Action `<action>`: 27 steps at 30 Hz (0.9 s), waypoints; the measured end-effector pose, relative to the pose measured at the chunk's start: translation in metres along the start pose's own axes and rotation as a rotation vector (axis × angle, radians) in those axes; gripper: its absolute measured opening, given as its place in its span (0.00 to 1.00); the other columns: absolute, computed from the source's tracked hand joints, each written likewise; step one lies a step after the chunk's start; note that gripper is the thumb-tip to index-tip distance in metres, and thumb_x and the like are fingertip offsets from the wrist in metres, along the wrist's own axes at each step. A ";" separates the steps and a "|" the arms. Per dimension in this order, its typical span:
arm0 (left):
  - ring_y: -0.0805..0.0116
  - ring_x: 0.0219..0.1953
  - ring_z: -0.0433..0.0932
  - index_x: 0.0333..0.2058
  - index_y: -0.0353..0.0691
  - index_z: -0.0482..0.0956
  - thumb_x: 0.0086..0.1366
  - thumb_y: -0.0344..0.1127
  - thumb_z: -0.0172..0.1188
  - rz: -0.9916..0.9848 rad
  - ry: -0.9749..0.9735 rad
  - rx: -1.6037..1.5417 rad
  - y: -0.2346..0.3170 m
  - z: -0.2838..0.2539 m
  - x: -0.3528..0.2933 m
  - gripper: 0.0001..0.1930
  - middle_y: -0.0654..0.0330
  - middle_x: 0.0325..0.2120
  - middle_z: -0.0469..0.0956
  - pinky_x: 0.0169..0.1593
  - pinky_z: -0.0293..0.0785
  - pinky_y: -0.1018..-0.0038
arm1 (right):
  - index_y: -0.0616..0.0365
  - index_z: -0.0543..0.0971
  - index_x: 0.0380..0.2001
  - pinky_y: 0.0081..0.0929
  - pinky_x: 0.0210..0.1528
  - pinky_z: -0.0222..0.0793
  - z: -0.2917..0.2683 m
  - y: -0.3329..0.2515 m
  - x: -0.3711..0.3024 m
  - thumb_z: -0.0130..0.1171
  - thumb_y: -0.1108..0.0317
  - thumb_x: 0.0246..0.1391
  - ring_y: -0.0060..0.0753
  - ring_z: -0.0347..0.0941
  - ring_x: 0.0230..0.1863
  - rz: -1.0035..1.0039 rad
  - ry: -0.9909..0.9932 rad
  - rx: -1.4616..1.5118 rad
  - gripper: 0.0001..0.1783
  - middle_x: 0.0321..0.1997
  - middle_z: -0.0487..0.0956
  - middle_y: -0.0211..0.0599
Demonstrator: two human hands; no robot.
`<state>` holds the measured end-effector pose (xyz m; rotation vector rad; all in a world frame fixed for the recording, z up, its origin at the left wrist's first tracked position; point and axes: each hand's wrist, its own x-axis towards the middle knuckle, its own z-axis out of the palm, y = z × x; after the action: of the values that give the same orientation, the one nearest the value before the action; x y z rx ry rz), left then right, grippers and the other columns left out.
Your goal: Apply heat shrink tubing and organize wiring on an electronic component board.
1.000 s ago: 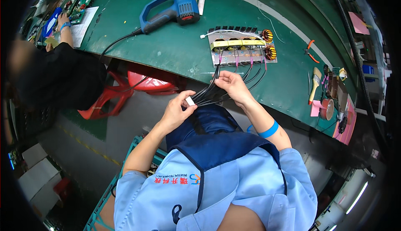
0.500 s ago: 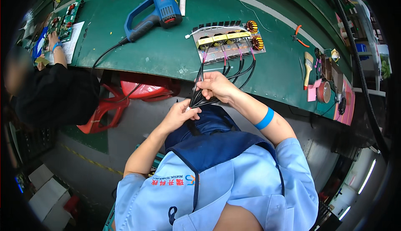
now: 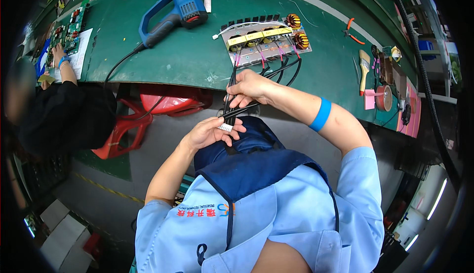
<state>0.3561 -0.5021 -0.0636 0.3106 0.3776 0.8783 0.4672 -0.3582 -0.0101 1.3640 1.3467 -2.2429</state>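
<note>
A circuit board (image 3: 247, 55) with yellow-taped transformers and two copper-wound coils lies near the bench's front edge. Black-sleeved cables (image 3: 290, 70) run from its near side toward me, pink at their upper ends. My right hand (image 3: 249, 87) is closed around the cable bundle just past the edge. Lower down, my left hand (image 3: 210, 133) grips the cables' free end, where a white connector (image 3: 225, 127) shows between thumb and fingers. A white cable tie (image 3: 217, 36) crosses the back of the board.
On the green bench (image 3: 187, 60) lies a blue heat gun (image 3: 182, 6). Pliers (image 3: 354, 32), a brush (image 3: 364, 68) and a tape roll (image 3: 384, 98) are at right. A co-worker's hand (image 3: 60, 55) rests by green boards at left. A red chair (image 3: 123, 129) stands below.
My left hand has turned more open-palmed, and the white connector now shows clearly. My right hand has slid slightly up and left along the cables. The whole view has shifted a little.
</note>
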 end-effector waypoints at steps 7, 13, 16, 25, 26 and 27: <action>0.68 0.31 0.71 0.44 0.30 0.58 0.58 0.42 0.38 -0.001 -0.012 -0.042 -0.003 -0.001 -0.002 0.21 0.52 0.33 0.69 0.33 0.68 0.77 | 0.65 0.67 0.24 0.10 0.11 0.63 0.000 -0.002 0.004 0.48 0.73 0.43 0.20 0.70 0.17 0.060 -0.030 -0.129 0.05 0.21 0.72 0.36; 0.74 0.25 0.72 0.38 0.36 0.61 0.57 0.36 0.39 -0.086 0.256 0.417 0.004 0.020 0.001 0.12 0.56 0.29 0.71 0.29 0.66 0.82 | 0.66 0.67 0.25 0.10 0.12 0.65 -0.002 0.005 0.003 0.46 0.73 0.44 0.21 0.69 0.16 0.060 -0.024 -0.093 0.05 0.21 0.71 0.36; 0.78 0.18 0.69 0.36 0.36 0.62 0.56 0.34 0.40 -0.083 0.317 0.563 0.001 0.017 0.006 0.10 0.60 0.24 0.71 0.24 0.64 0.85 | 0.66 0.67 0.25 0.11 0.12 0.66 0.000 0.005 0.004 0.45 0.73 0.45 0.21 0.69 0.16 0.051 -0.004 -0.101 0.06 0.21 0.71 0.37; 0.82 0.12 0.60 0.35 0.34 0.65 0.57 0.41 0.41 -0.010 0.424 0.450 -0.007 0.013 0.004 0.15 0.63 0.18 0.68 0.18 0.59 0.86 | 0.67 0.68 0.29 0.13 0.14 0.64 -0.012 -0.013 -0.044 0.47 0.71 0.44 0.19 0.69 0.17 -0.570 0.301 -0.300 0.10 0.20 0.71 0.34; 0.82 0.11 0.59 0.35 0.33 0.65 0.57 0.43 0.40 0.015 0.434 0.415 -0.009 0.010 0.002 0.17 0.62 0.17 0.68 0.17 0.59 0.86 | 0.65 0.69 0.27 0.12 0.13 0.62 -0.016 -0.017 -0.056 0.47 0.70 0.44 0.18 0.67 0.15 -0.563 0.237 -0.244 0.09 0.18 0.71 0.33; 0.82 0.11 0.59 0.35 0.33 0.65 0.57 0.43 0.40 0.017 0.435 0.414 -0.009 0.009 0.000 0.17 0.62 0.17 0.68 0.17 0.59 0.86 | 0.64 0.70 0.25 0.11 0.13 0.60 -0.021 -0.016 -0.067 0.47 0.70 0.45 0.16 0.65 0.13 -0.556 0.181 -0.183 0.07 0.17 0.70 0.31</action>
<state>0.3668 -0.5082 -0.0591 0.5043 0.9680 0.8784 0.5086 -0.3514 0.0490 1.2664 2.1594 -2.2598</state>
